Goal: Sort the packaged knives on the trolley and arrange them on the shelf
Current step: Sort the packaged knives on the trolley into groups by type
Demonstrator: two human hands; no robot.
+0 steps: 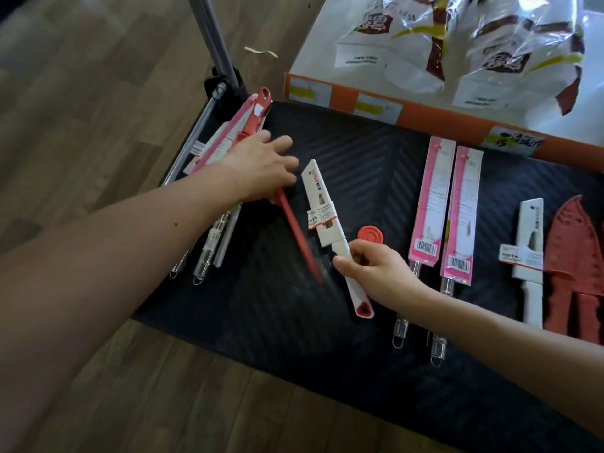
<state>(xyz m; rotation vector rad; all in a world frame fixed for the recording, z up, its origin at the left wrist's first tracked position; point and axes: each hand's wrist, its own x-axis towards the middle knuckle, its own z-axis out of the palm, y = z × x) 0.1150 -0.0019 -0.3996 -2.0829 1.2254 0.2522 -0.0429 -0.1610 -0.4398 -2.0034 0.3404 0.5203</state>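
On the black trolley deck (359,152) my right hand (376,273) grips the white handle of a white-sleeved knife (322,207), its sleeve pointing away from me. My left hand (261,168) rests on a heap of pink-packaged knives (225,138) at the deck's left end and holds a thin red tool (294,230) that looks blurred. Two pink-packaged knives (446,207) lie side by side to the right. Further right are another white-sleeved knife (529,256) and red knives (575,256).
A small round red disc (369,236) lies on the deck by my right hand. An orange-edged shelf (425,116) with white snack bags (457,44) stands behind the trolley. The trolley's handle post (215,37) rises at the back left. Wooden floor surrounds it.
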